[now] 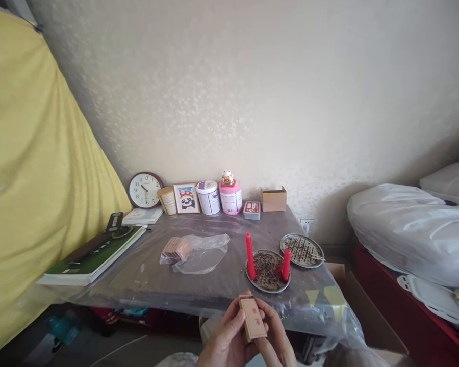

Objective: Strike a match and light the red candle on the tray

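Note:
A small tan matchbox point(254, 318) with red characters on its face is held in front of me, tilted, just beyond the table's near edge. My left hand point(227, 331) grips it from the left, thumb lying along its side. From the right, my right hand point(273, 334) closes round it, fingers at its edge and lower end. At the top end a dark gap shows, perhaps part of the inner tray. Ahead of my hands, a tall red candle point(250, 257) and a shorter red candle point(286, 263) stand upright on a round metal plate point(270, 291) covered in dark residue.
A second residue-covered plate point(302, 250) holds thin sticks at right. Stacked tan boxes point(176, 248) lie in a clear bag point(206, 255). Along the wall stand a clock point(146, 190), tins point(208, 198) and an open carton point(274, 200). A green book point(92, 255) lies left.

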Motion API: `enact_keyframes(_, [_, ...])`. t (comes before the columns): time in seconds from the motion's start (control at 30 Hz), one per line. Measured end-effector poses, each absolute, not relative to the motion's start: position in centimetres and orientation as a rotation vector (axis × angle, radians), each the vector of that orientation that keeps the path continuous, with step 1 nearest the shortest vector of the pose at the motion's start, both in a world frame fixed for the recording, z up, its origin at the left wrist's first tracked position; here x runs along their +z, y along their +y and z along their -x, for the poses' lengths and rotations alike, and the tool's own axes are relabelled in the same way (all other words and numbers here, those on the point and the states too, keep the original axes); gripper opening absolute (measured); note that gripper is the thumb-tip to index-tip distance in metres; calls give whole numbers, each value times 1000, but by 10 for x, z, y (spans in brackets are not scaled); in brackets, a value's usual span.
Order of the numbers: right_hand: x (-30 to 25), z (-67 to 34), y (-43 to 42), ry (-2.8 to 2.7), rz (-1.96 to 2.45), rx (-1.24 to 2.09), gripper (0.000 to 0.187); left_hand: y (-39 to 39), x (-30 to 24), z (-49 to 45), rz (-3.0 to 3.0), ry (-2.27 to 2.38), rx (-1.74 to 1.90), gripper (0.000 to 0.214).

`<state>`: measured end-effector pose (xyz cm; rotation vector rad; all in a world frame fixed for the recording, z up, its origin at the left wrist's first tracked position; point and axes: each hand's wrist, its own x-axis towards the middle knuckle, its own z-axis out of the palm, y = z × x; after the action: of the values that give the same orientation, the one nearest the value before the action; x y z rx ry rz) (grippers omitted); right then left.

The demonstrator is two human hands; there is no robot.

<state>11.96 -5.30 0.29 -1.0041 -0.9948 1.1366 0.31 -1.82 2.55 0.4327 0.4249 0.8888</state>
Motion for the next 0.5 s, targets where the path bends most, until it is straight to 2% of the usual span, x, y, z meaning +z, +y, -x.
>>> enact_keyframes(0.13, [25, -120, -59, -1011, 1010, 1203, 54, -21, 32, -1, -433, 447, 920, 35])
enact_keyframes(0.27, [41, -138, -58, -1078, 870, 1397, 63, -21, 33, 4, -434, 429, 933, 37])
enact_keyframes(0.4, [40, -153, -47, -945, 880, 1463, 40, -23, 33, 5, -431, 456, 881, 36])
enact_keyframes(0.5, [35, -155, -40, -848, 916, 1464, 34, -25, 32, 4, -468, 484, 806, 37])
